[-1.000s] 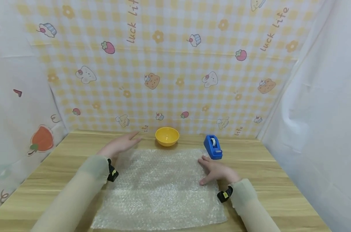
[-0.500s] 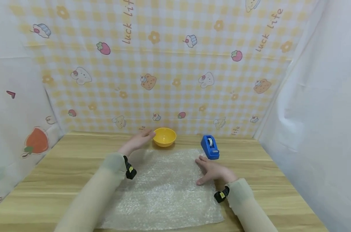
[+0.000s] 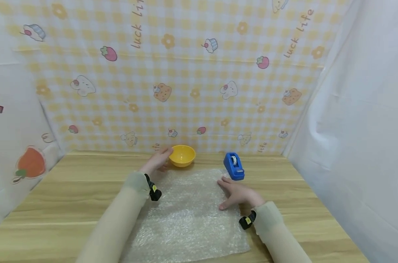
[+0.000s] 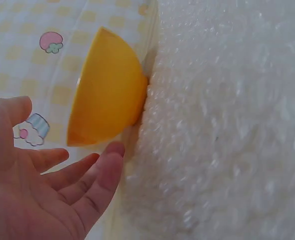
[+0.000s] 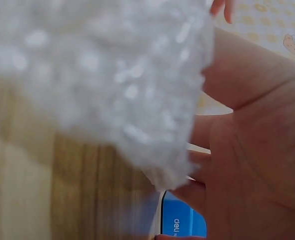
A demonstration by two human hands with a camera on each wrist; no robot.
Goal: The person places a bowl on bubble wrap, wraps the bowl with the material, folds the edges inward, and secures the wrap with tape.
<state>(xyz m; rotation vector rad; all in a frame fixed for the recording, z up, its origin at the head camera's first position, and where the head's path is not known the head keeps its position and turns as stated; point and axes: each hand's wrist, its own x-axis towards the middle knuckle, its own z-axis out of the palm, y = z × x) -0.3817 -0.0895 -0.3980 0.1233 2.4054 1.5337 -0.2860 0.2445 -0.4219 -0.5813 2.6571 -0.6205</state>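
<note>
A yellow bowl point(image 3: 182, 157) point(image 4: 107, 92) stands upright near the back edge of the table, just behind a sheet of bubble wrap point(image 3: 189, 215) point(image 4: 227, 120) point(image 5: 102, 75). My left hand point(image 3: 156, 161) point(image 4: 47, 185) is at the bowl's left side, fingers spread and loosely bent, fingertips right by its wall. My right hand point(image 3: 241, 193) point(image 5: 260, 135) rests on the right edge of the wrap with fingers extended and thumb apart. In the right wrist view the sheet's edge hides part of its fingers.
Behind my right fingertips stands a blue tape dispenser point(image 3: 233, 170) point(image 5: 185, 215) holding a roll of tape. The wooden table point(image 3: 71, 201) runs back to a checked cloth point(image 3: 192, 73), and a white cloth point(image 3: 353, 146) hangs on the right.
My left hand has moved right, from the wrap's back left corner to the bowl's side. The right hand keeps its place on the wrap. The head view has shifted slightly.
</note>
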